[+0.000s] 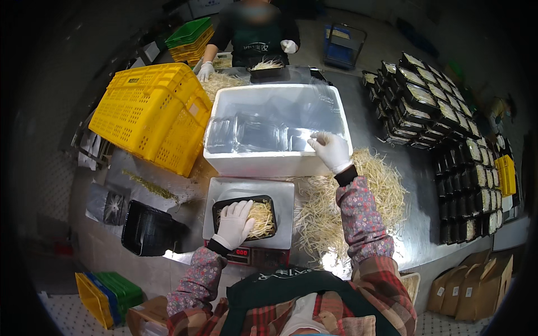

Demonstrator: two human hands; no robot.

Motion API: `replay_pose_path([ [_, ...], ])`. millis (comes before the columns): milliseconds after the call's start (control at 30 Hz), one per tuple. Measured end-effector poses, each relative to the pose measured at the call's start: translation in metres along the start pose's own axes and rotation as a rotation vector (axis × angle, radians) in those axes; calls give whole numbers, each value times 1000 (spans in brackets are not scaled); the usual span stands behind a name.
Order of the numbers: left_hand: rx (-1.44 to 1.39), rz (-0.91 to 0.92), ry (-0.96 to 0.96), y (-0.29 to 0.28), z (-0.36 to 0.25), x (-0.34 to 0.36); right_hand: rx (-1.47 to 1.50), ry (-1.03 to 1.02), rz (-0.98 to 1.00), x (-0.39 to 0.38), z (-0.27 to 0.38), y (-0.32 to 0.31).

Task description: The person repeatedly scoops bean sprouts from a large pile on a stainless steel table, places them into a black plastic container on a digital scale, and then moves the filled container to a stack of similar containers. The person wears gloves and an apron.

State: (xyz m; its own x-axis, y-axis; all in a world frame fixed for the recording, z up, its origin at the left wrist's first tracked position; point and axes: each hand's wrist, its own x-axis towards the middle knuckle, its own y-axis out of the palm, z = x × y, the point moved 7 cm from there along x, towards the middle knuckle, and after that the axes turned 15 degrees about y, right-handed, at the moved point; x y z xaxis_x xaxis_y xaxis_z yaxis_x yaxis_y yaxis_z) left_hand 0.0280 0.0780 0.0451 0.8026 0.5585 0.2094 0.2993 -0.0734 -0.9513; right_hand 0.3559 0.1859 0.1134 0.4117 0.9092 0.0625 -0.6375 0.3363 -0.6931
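My left hand [234,223], white-gloved, lies with fingers stretched out over pale bean sprouts [261,219] in a black plastic tray [273,206]. That tray rests on the metal plate of a scale [284,193] with a red display. My right hand [332,152], also gloved, is at the front right rim of a white foam box [263,166]. Its fingers are drawn together; whatever they may hold is too small to make out. Inside the box are clear plastic sheets or covers [258,131]. Below my right forearm spreads a loose heap of bean sprouts [386,190].
Yellow crates [151,112] stand left of the box. Empty black trays [148,227] lie left of the scale. Filled trays [426,98] are stacked at right. Across the table, a co-worker [252,36] has a hand in another sprout pile [224,84]. Cardboard boxes [471,285] sit lower right.
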Motion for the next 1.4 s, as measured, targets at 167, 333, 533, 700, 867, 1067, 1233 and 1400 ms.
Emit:
replay_pose_path([
  [167,-17,-27,-24,-3,-6,2,-539,93,-345,65,-34,-47],
  [333,-68,-103,-11,-5,-9,11,-515,211,-174,83,-72,-36],
  [533,-97,-136,-39,0,-19,27,-435,231,-172,81,-67,-45],
  [700,-175,-375,-50,-24,-15,13,-388,88,-397,55,-32,-91],
  [867,-802,-1021,-197,-86,30,-35,260,-268,-452,1,23,-164],
  [1067,-1884,-672,-188,-111,38,-5,470,-856,193,-137,159,-99],
  [1233,-1813,-644,-239,-122,30,-11,282,-1057,597,-188,166,-41],
  [1400,-1477,-815,-229,-104,0,-31,630,-292,628,-174,90,4],
])
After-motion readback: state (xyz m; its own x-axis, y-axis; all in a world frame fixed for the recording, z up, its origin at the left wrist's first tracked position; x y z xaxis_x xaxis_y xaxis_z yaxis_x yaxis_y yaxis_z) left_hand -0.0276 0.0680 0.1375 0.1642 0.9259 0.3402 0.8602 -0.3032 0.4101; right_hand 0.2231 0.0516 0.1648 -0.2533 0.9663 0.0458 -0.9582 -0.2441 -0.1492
